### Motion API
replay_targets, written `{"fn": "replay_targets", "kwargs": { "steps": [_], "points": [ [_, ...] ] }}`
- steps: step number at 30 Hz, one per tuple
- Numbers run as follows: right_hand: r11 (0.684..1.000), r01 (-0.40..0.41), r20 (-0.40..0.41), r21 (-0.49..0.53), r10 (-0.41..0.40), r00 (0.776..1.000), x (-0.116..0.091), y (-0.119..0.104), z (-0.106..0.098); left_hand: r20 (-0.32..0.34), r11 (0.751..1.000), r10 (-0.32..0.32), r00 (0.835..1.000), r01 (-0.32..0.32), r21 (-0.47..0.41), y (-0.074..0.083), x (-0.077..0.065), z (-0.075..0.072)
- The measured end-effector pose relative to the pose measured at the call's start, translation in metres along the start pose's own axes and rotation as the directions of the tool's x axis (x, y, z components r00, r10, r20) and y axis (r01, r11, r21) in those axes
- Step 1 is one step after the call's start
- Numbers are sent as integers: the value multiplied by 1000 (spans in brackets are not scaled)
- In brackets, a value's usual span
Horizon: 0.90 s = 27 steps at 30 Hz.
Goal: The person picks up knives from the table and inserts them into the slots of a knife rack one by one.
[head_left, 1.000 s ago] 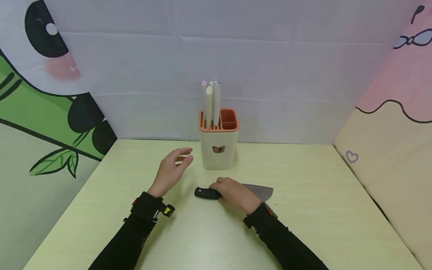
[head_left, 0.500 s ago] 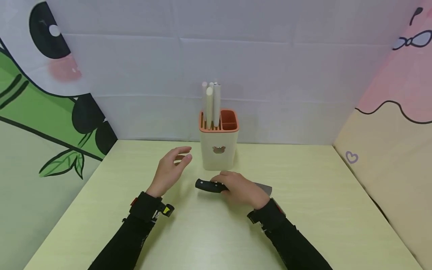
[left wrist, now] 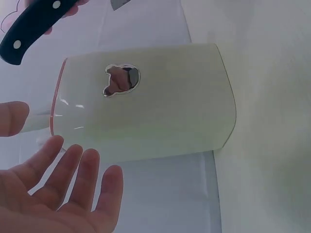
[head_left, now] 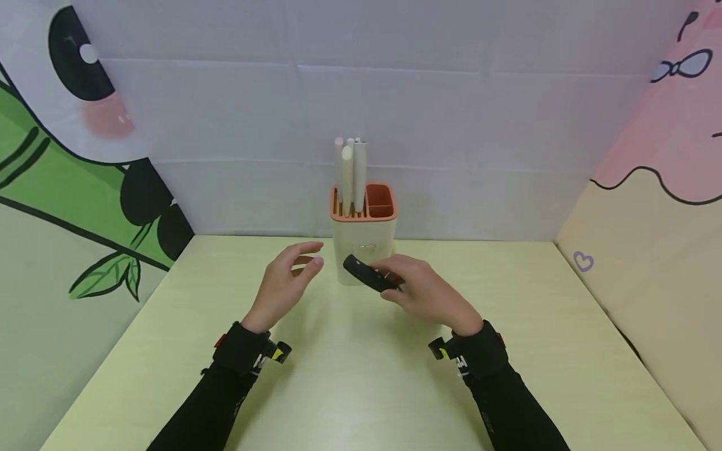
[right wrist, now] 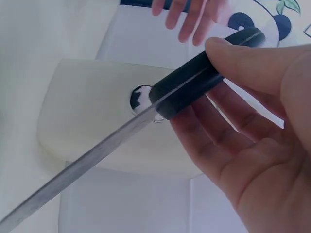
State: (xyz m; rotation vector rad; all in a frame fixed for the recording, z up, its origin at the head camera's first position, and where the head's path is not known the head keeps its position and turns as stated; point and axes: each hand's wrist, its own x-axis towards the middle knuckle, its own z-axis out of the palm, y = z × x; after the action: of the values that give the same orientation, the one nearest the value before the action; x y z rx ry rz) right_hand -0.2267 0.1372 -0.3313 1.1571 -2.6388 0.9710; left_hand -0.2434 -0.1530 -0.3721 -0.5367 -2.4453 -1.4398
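Observation:
My right hand (head_left: 431, 291) grips the black handle of a kitchen knife (head_left: 366, 274), held up in front of the knife holder. In the right wrist view the thumb and fingers pinch the handle (right wrist: 194, 77), and the blade (right wrist: 92, 158) slants down to the lower left. From the head the blade is hidden behind the hand. My left hand (head_left: 284, 282) hovers left of the holder with relaxed fingers and nothing in it. The cream knife holder (head_left: 352, 235) has an orange slotted top; its bear-shaped badge (left wrist: 121, 80) shows in the left wrist view.
Several white-handled utensils (head_left: 347, 178) stand in the holder's left slots, beside an orange compartment (head_left: 380, 199) on its right. The pale wooden table (head_left: 350, 388) meets a white back wall (head_left: 237, 113). Printed side panels (head_left: 660, 250) border the table.
The right hand has lifted the knife off the table and turned it, raising the handle toward the holder's front. The left hand has stayed nearly still.

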Motion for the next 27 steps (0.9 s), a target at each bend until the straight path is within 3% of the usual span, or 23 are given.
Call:
{"fn": "replay_targets", "kwargs": {
  "steps": [8,12,16,21,27],
  "points": [
    [985,82,-165,151,-56,985,1,20,-21,-22,998,64,998,-64,14,15,8,14],
    [966,78,-229,245,-20,973,5,28,-26,-20,998,59,998,-59,0,40,9,20],
    [950,46,-276,310,43,960,7,20,-32,-6,997,72,997,-72,-2,63,8,21],
    [920,20,-295,391,105,950,10,11,-42,-12,995,96,995,-96,6,51,14,28],
    [835,16,-255,550,150,955,16,28,-41,-15,995,96,995,-95,26,31,22,39]
  ]
}}
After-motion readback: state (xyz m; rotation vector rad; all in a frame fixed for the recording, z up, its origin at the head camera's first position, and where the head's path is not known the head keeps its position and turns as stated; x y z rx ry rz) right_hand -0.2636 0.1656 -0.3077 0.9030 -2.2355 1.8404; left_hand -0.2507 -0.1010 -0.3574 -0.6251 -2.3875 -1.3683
